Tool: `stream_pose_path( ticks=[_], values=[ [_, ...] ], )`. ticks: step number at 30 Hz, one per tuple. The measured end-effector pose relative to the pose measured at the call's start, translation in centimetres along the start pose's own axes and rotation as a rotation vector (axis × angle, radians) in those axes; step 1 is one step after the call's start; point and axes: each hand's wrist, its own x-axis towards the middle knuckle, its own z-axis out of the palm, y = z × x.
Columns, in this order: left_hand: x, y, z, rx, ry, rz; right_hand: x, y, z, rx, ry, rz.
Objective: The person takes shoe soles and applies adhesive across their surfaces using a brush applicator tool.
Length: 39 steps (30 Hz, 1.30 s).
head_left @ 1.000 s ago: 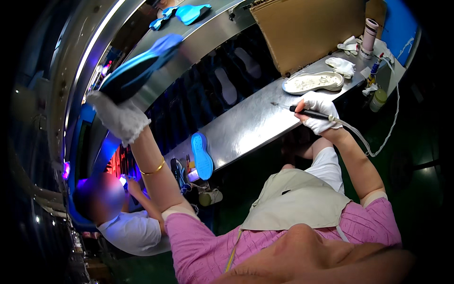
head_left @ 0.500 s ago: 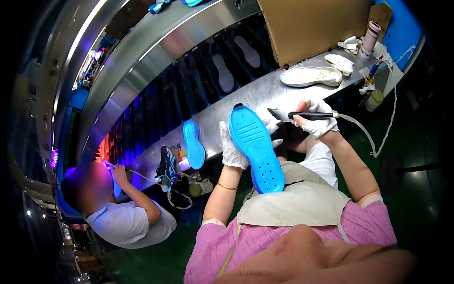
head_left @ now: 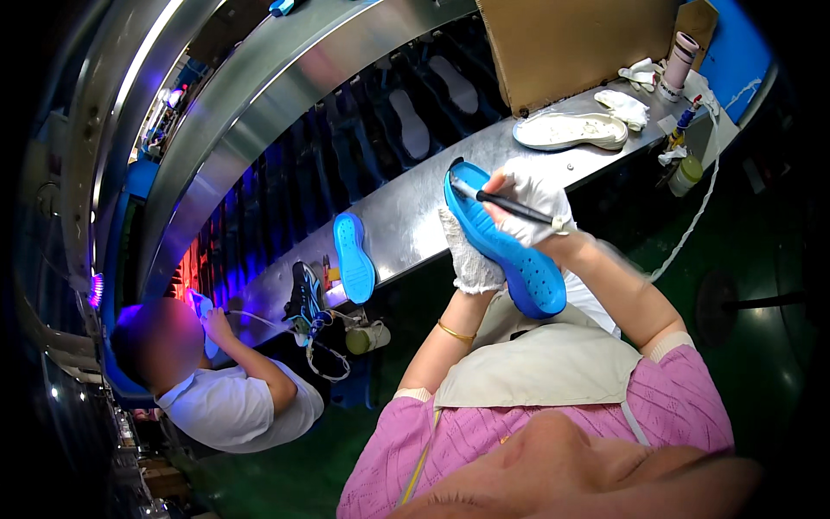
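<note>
My gloved left hand (head_left: pixel 471 255) grips a blue shoe sole (head_left: pixel 538 281) along its left side, tilted above the bench's near edge. Part of that hand is hidden behind the sole. In my gloved right hand (head_left: pixel 529 201) is a brush with a black handle (head_left: pixel 519 209) and a thin tube at its rear end. The brush's tip meets the inside of the sole near its far end, next to a dark tab on the rim. Holes dot the near end of the sole. Another blue sole (head_left: pixel 353 259) lies on the bench to the left.
Behind the metal bench (head_left: pixel 406 227), a slatted conveyor (head_left: pixel 346 156) carries grey insoles (head_left: pixel 409 123). A white sole (head_left: pixel 571 131), crumpled gloves (head_left: pixel 622 109) and a pink bottle (head_left: pixel 680 62) stand right; a black shoe (head_left: pixel 304 298) lies left. A co-worker (head_left: pixel 238 389) sits at left.
The blue sole has moved right and away from me, tilting. My right hand has swung left over it, bringing the brush from beside the sole onto its far end.
</note>
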Motion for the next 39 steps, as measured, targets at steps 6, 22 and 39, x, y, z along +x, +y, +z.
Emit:
stream_pose_path(
  ticks=[6, 22, 39],
  values=[
    [-0.7, 2.1, 0.0, 0.041, 0.019, -0.043, -0.6, -0.6, -0.2, 0.108, 0.008, 0.209],
    [-1.8, 4.1, -0.7, 0.048, -0.220, -0.274, -5.3, -1.3, -1.1, 0.105, -0.165, 0.230],
    [1.7, 3.4, -3.0, -0.017, -0.160, -0.036, -3.6, -2.2, -0.7, 0.008, -0.285, 0.046]
  ],
)
